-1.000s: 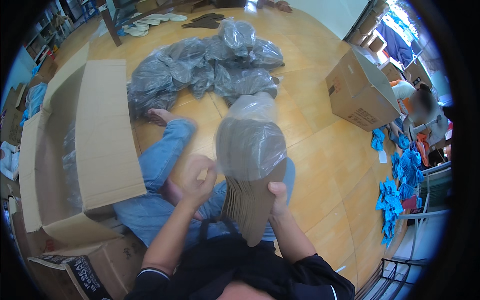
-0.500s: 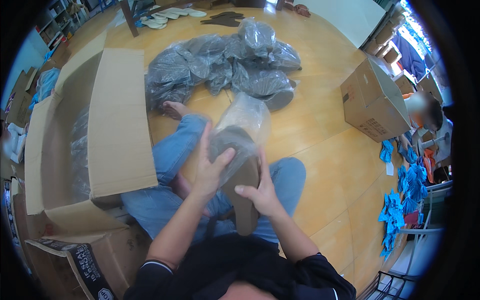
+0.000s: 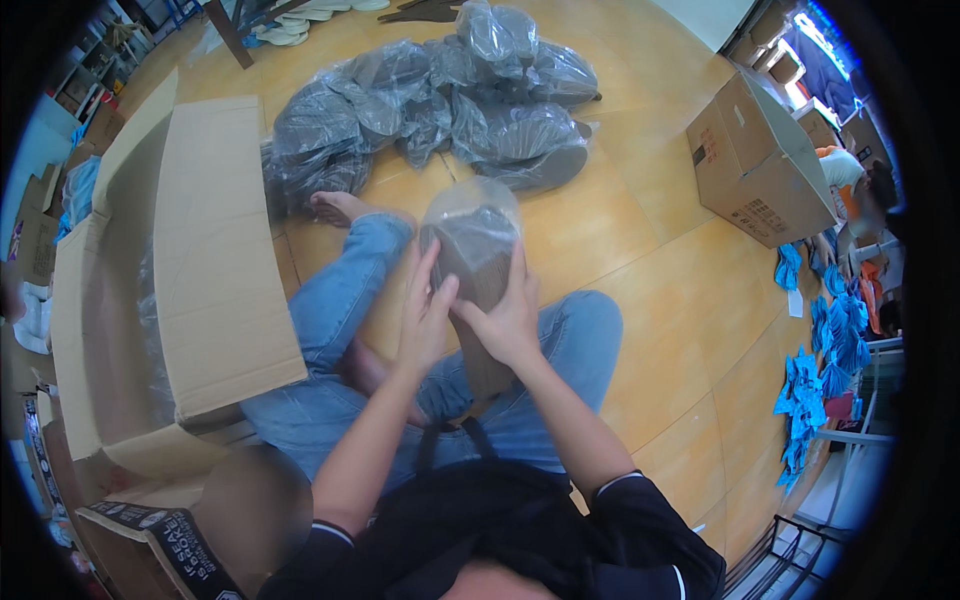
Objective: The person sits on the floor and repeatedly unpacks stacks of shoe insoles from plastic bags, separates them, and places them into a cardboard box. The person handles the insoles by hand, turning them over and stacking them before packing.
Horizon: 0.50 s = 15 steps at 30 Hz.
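A stack of grey-brown shoe soles (image 3: 485, 262) stands tilted between my bent legs, its upper end inside a clear plastic bag (image 3: 472, 198). The lower end sticks out bare above my lap. Along the stack's left side, my left hand (image 3: 425, 318) presses with its fingers pointing up. My right hand (image 3: 508, 318) wraps the right side, thumb across the front, close to the left thumb. Beyond my foot, a heap of bagged soles (image 3: 430, 105) lies on the floor.
An open cardboard box (image 3: 215, 260) with plastic-wrapped goods stands at my left. Another carton (image 3: 755, 165) is at the right, near a bending person. Blue pieces (image 3: 802, 410) lie along the right side. Loose pale soles (image 3: 285, 28) are at the far edge.
The bag has come down around the stack's top, which fills more of it. My right hand has moved up the stack, and the lower end has lifted away from me.
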{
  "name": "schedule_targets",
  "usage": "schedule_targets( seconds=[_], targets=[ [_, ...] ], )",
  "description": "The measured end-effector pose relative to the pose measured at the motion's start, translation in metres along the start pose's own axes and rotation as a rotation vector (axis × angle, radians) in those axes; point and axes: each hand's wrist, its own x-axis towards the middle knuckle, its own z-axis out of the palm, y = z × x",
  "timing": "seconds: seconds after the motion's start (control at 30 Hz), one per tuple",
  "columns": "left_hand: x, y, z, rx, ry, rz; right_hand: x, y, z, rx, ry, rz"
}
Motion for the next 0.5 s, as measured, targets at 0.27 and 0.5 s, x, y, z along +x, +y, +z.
schedule_targets(
  seconds=[0.27, 0.5],
  targets=[
    [0.065, -0.129, -0.019, 0.107, 0.040, -0.228, 0.059, 0.051, 0.115, -0.458, 0.039, 0.238],
    [0.045, -0.160, -0.031, 0.151, 0.185, -0.212, 0.057, 0.088, 0.080, -0.184, -0.249, 0.057]
  ],
)
